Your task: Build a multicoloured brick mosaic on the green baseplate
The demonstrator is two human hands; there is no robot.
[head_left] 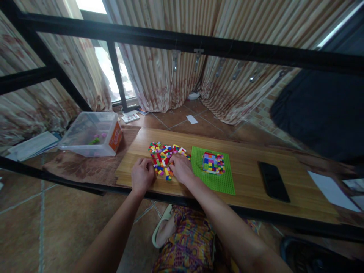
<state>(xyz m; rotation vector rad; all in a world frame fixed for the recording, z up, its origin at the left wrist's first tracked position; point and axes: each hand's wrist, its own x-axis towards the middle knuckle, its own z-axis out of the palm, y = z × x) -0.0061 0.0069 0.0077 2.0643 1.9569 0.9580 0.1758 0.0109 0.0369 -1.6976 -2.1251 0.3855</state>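
Note:
A loose pile of small, many-coloured toy bricks (163,155) lies on the wooden board. At its left edge my left hand (143,174) rests with curled fingers; anything inside them is hidden. My right hand (181,167) reaches into the right side of the pile, fingertips drawn together among the bricks. What they pinch, if anything, is too small to make out. Just right of that hand lies a green studded baseplate (218,185). A block of coloured bricks (213,163) is built up on it, its right part more uneven than its left.
A clear plastic box (85,134) with an orange label and a few pieces inside stands left of the wooden board (244,182). A black phone (273,181) lies on the board's right part, with white paper (332,189) beyond. A dark metal rail (182,40) crosses behind.

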